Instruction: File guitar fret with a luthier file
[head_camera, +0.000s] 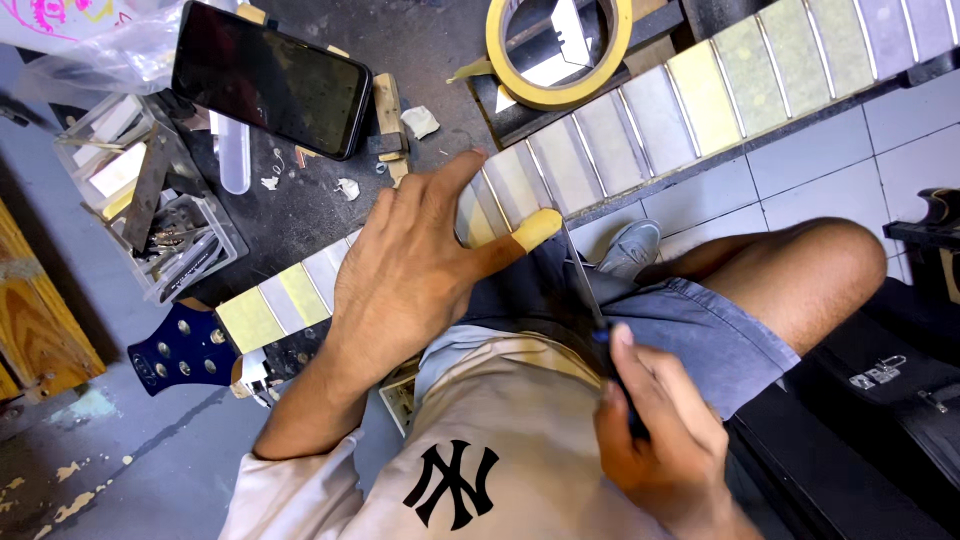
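My left hand (415, 265), fingers spread, flat on the long tape-masked guitar neck (640, 130) across my lap. Right hand (665, 435) clamped on thin metal file (583, 280). Frets all masked; filing progress indeterminate.

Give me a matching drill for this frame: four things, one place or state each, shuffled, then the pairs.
Things:
1. left hand
2. right hand
3. roll of masking tape
4. phone

Places or states:
A. lies screen dark, upper left of the bench
B. pressed flat on the taped guitar neck
C. grips a thin file by its handle
D. sits at the top, beside the neck

Pairs: 1-B, 2-C, 3-D, 4-A
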